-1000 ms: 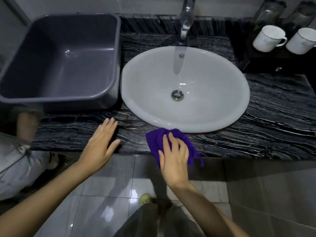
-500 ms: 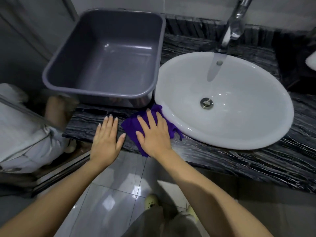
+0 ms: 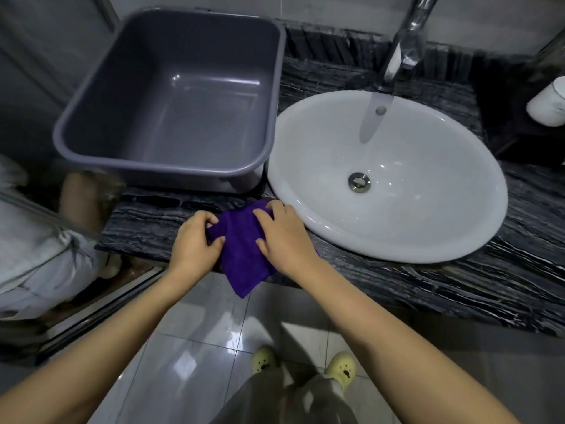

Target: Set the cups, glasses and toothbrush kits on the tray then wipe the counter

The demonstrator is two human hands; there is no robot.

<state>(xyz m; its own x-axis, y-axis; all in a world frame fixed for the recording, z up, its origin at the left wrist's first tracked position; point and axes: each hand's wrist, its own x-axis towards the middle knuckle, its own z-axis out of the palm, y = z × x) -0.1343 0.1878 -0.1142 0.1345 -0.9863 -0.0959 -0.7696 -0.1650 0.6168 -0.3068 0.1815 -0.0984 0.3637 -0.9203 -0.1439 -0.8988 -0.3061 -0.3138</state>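
A purple cloth (image 3: 243, 249) lies on the front edge of the black marbled counter (image 3: 458, 289), one corner hanging over the edge. My left hand (image 3: 195, 243) pinches the cloth's left edge with curled fingers and thumb. On the cloth's right side rests my right hand (image 3: 282, 237), fingers bent over its top edge. One white cup (image 3: 548, 104) shows at the far right edge on a dark tray (image 3: 504, 123); the rest of the tray is out of view.
A grey plastic tub (image 3: 171, 102) stands on the counter at the left, just behind the hands. The white oval basin (image 3: 388, 175) with a chrome faucet (image 3: 403, 41) fills the middle. A glass panel sits at the left, tiled floor below.
My left hand moved off the counter and took hold of the cloth's left edge. My right hand's fingers went from flat to bent on the cloth, which now hangs further over the counter edge.
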